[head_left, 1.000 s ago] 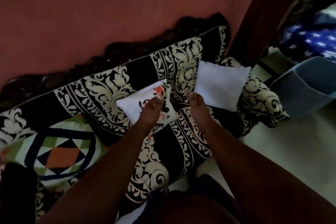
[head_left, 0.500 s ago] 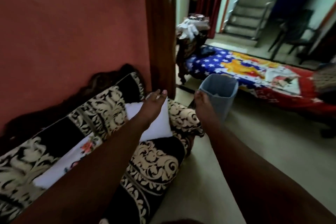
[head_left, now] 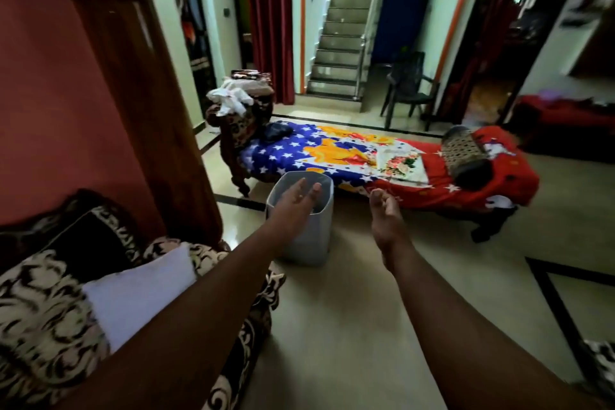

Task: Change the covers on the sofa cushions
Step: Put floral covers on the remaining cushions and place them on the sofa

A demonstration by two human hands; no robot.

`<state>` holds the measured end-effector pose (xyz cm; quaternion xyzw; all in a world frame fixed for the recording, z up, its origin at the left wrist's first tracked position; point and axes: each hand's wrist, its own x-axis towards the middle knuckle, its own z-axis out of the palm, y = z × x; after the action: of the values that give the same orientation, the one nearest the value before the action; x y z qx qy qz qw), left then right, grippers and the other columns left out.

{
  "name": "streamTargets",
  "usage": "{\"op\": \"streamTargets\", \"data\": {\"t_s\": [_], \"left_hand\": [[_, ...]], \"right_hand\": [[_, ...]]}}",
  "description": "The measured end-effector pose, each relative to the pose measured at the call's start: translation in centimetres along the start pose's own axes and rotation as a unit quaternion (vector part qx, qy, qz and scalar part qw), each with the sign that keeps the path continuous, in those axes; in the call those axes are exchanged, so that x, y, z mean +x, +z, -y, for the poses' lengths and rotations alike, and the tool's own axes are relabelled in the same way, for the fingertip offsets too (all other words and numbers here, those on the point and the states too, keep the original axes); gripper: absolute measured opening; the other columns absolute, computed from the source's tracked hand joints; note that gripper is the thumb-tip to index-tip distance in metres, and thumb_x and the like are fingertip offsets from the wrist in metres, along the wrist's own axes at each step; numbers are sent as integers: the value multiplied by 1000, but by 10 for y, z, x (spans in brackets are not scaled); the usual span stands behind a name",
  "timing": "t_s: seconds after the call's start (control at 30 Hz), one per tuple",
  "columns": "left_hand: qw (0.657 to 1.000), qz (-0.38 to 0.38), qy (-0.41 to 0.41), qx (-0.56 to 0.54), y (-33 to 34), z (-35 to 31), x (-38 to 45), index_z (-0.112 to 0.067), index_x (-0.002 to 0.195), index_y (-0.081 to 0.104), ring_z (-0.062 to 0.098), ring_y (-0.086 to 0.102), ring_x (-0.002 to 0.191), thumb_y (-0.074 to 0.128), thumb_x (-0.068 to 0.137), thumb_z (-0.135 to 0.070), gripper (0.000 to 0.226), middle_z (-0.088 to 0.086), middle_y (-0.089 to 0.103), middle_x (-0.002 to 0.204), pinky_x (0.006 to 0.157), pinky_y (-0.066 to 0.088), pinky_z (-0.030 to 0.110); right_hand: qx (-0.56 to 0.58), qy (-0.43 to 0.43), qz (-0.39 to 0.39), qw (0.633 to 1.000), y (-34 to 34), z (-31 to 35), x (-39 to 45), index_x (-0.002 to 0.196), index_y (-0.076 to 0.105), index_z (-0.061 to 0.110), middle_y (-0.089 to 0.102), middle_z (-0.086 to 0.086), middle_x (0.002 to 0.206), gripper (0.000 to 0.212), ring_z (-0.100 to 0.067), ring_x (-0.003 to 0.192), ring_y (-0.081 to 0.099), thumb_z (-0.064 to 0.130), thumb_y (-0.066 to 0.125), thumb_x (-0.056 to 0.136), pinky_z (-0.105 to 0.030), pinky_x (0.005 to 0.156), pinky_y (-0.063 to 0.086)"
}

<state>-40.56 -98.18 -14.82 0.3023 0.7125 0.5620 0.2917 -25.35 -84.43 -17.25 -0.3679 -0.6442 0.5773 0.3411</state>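
Fingers (head_left: 307,191) of the left hand (head_left: 293,206) stretch out straight, holding nothing; the right hand (head_left: 386,220) hangs loosely curled, also empty. Both reach out above the floor near one grey bin (head_left: 301,243). One plain white cushion (head_left: 139,293), coverless, lies on the black-and-cream patterned sofa (head_left: 43,319) at lower left.

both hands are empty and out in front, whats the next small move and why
Probably step toward the day bed and pick up the folded floral cover lying on it. Left hand and right hand hold nothing, and the white cushion on the sofa looks bare.
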Motion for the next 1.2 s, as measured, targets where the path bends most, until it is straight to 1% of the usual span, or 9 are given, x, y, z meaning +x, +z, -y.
{"op": "streamTargets", "data": {"t_s": [0.17,0.3,0.43,0.5,0.6,0.93,1.03,1.13,1.2], "left_hand": [[999,36,-1,24,45,-10,60,-27,154,35,19,55,129,56,85,-67,83,4,53,146,108,47,42],[997,75,-12,22,69,-3,129,-24,156,31,23,47,137,54,82,-68,90,11,44,154,109,45,40],[995,96,-3,27,88,7,206,-22,155,33,24,41,141,48,101,-49,62,8,39,157,97,41,30],[993,104,-19,44,96,6,243,-22,156,33,24,42,141,48,100,-52,64,7,39,158,101,41,33],[991,120,-19,58,110,2,298,-21,154,36,22,45,138,49,100,-51,63,5,43,155,101,42,32],[983,156,-61,73,205,8,459,-28,152,40,16,51,128,50,100,-52,58,2,49,148,101,47,35],[983,145,-74,85,251,10,510,-23,155,34,23,45,136,49,100,-51,63,8,42,153,98,43,33],[980,150,-86,94,287,8,551,-23,152,39,25,48,135,51,94,-59,70,8,45,152,110,44,44],[980,145,-91,99,309,10,579,-22,153,38,23,47,135,51,98,-54,65,6,45,152,112,42,45]], "right_hand": [[-2,15,-41,999,-35,-25,58,150,39,22,47,-3,150,72,-12,125,45,65,46,93,-34,104,39],[-10,28,-67,997,-48,-47,115,151,39,19,49,-4,148,71,-13,126,47,62,49,95,-32,101,39],[-7,45,-87,995,-50,-60,170,151,39,18,49,-3,149,97,-13,128,47,82,50,79,-32,101,39],[-9,61,-96,994,-52,-62,200,151,39,19,49,-2,148,106,-12,128,47,88,51,72,-31,99,38],[-15,82,-105,991,-62,-69,244,152,38,18,47,-3,151,89,-14,130,46,71,51,80,-31,99,36],[-19,120,-125,985,-145,-128,401,152,36,17,45,-5,153,70,-10,125,43,56,50,96,-30,98,35],[-15,131,-132,982,-182,-152,457,151,38,16,46,-4,152,76,-11,128,45,61,50,91,-30,98,35],[-15,151,-127,980,-210,-164,508,151,38,14,47,-6,151,81,-16,134,46,64,51,89,-29,101,35],[-23,156,-111,981,-224,-175,544,151,39,15,48,-5,149,98,-16,133,47,80,52,79,-30,101,36]]}}
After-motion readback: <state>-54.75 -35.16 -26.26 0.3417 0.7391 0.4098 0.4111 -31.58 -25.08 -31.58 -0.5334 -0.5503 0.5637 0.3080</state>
